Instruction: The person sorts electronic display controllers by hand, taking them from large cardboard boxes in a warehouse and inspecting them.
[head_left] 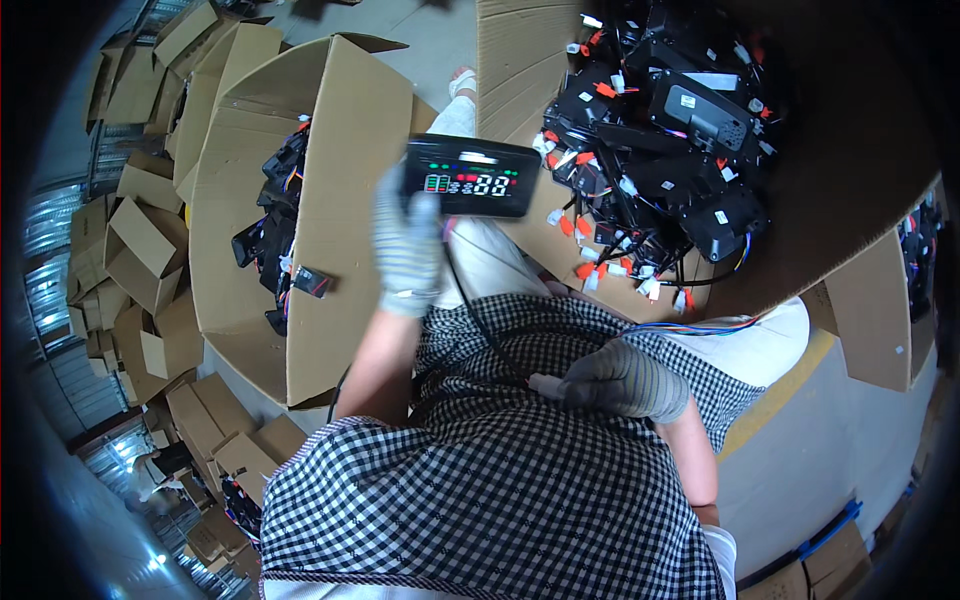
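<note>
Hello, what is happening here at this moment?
A seated person in striped gloves holds a black display panel up in the left hand; its screen is lit. The right hand pinches the panel's cable connector at the lap. Open cardboard boxes on both sides hold more black panels with wires.

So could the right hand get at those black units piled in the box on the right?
Probably not at once: the right hand is closed on a cable connector, though the pile of black units lies uncovered.

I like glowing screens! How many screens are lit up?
1. The lit display is in the left hand, above the lap. The right hand holds its cable. Displays in the boxes look dark; some may be hidden.
</note>
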